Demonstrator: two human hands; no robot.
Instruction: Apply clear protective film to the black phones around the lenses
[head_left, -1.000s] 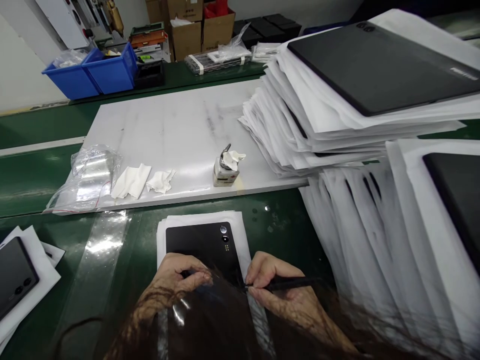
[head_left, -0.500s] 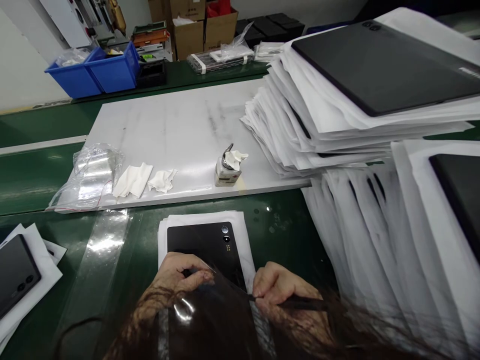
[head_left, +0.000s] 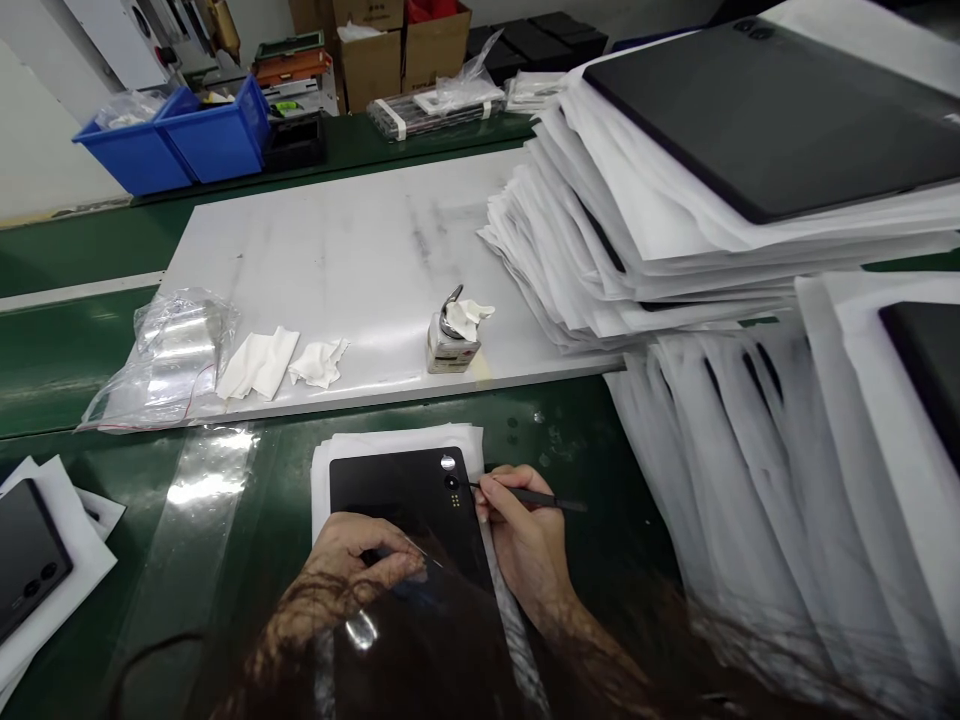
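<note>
A black tablet (head_left: 390, 490), back up with its camera lenses at the top right, lies on white paper sheets (head_left: 321, 480). My left hand (head_left: 367, 550) is over the tablet's left side, closed in a pinch on what looks like a thin clear film (head_left: 361, 630) that shows a bright glare. The film's outline is hard to follow, and strands of dark hair blur the lower part. My right hand (head_left: 521, 530) grips dark tweezers (head_left: 534, 497), their tip at the tablet's right edge beside the lenses.
On the right rise tall stacks of tablets (head_left: 787, 110) interleaved with white sheets (head_left: 720, 430). Behind, a grey board (head_left: 337, 260) carries a small dispenser can (head_left: 452, 345), crumpled wipes (head_left: 259, 362) and a plastic bag (head_left: 180, 350). Another tablet (head_left: 30, 550) sits at left; blue bins (head_left: 214, 130) stand farther back.
My right hand has moved up and away from me with the tweezers, from low beside the tablet to its right edge near the lenses. My left hand stays in about the same place.
</note>
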